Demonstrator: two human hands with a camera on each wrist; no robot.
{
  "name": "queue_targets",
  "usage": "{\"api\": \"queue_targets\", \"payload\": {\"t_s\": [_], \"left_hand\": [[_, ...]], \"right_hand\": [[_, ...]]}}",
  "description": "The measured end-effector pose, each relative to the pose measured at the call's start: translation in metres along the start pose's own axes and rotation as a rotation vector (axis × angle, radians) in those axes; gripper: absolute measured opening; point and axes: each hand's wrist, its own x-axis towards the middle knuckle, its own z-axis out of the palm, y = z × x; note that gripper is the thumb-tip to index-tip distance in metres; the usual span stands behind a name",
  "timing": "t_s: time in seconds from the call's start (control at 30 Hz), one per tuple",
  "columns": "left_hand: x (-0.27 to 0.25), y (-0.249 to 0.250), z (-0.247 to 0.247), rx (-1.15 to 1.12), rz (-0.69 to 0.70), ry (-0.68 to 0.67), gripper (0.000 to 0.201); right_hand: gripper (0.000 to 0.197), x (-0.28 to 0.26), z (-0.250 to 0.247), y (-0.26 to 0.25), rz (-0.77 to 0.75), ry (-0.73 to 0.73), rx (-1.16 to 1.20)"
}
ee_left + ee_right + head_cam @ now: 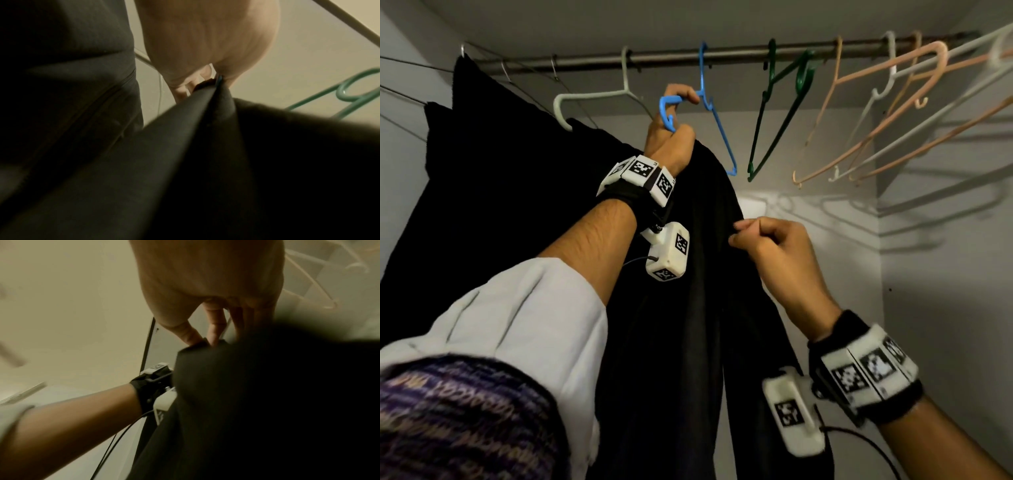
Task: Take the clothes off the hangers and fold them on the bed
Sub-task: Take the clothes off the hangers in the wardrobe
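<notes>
At the closet rail (pixel 722 54), the left hand (pixel 671 140) grips the blue hanger (pixel 671 113) at the top of the black garment (pixel 688 308), which hangs straight down, while the right hand (pixel 767 243), just below, pinches its edge.

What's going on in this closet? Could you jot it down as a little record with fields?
place: closet with a metal rod
left hand: raised, gripping the blue hanger together with the top of the black garment
right hand: pinching the black garment's edge lower down
bare hangers on rod: green hanger, several peach and white ones to its right
other clothes: dark clothes hanging at left
stage: garment not yet off the hanger
bed: not in view
</notes>
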Motion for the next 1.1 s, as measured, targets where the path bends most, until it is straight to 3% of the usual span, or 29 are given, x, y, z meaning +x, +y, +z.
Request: {"api": "queue_targets", "payload": {"t_s": [0.1,0.33,0.4,0.47,0.53,0.63,0.7,0.9,1.1], "left_hand": [[0.001,-0.001,0.001,-0.032,-0.002,0.008,0.055],[0.004,-0.006,-0.005,-0.092,0.046,-0.006,0.053],[0.005,-0.005,-0.003,-0.097,0.025,-0.018,0.052],[0.004,-0.006,-0.001,-0.084,0.038,-0.008,0.052],[0.004,-0.007,0.0,-0.081,0.047,0.009,0.052],[0.007,-0.011,-0.001,-0.08,0.02,-0.002,0.048],[0.007,-0.009,0.001,-0.094,0.017,0.009,0.042],[0.008,-0.005,-0.001,-0.105,0.024,0.019,0.037],[0.005,-0.01,0.005,-0.106,0.022,0.007,0.034]], "right_hand": [[0.024,0.037,0.01,-0.002,0.142,0.044,0.018],[0.014,0.083,0.031,0.0,0.354,0.078,0.38],[0.027,0.09,0.032,0.003,0.339,0.028,0.462],[0.049,0.097,0.033,0.004,0.279,-0.111,0.513],[0.059,0.098,0.034,0.005,0.208,-0.143,0.385],[0.043,0.099,0.039,0.019,0.082,0.027,0.112],[0.034,0.093,0.039,0.027,0.041,0.051,0.1],[0.037,0.045,0.039,0.043,-0.013,-0.012,0.123],[0.019,-0.002,0.03,0.049,0.035,-0.083,0.17]]}}
